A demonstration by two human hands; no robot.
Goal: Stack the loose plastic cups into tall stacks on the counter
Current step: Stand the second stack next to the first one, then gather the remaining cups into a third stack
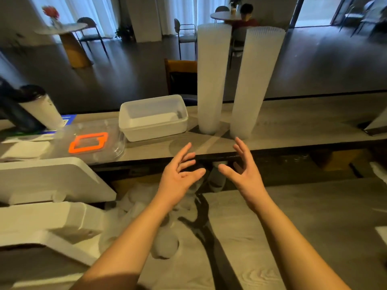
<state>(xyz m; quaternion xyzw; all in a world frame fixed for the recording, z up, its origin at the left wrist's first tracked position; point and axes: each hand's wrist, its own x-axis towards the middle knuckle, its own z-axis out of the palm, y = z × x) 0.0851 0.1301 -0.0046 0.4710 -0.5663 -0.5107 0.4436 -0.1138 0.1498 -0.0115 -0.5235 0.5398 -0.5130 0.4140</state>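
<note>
Two tall stacks of translucent plastic cups stand side by side on the raised counter [303,126]: the left stack [211,80] and the right stack [254,84], which leans slightly right. My left hand [180,176] and my right hand [243,166] hover just below the counter's front edge, fingers spread, palms facing each other, holding nothing. Loose cups lie on the lower work surface beneath my arms, one of them [165,245] on its side by my left forearm, another [217,176] between my hands.
A white plastic tub [154,118] sits left of the stacks. A clear lid with an orange seal [89,142] lies further left, by a white tumbler [45,109]. White foam pieces [48,183] fill the lower left. A person sits at a far table.
</note>
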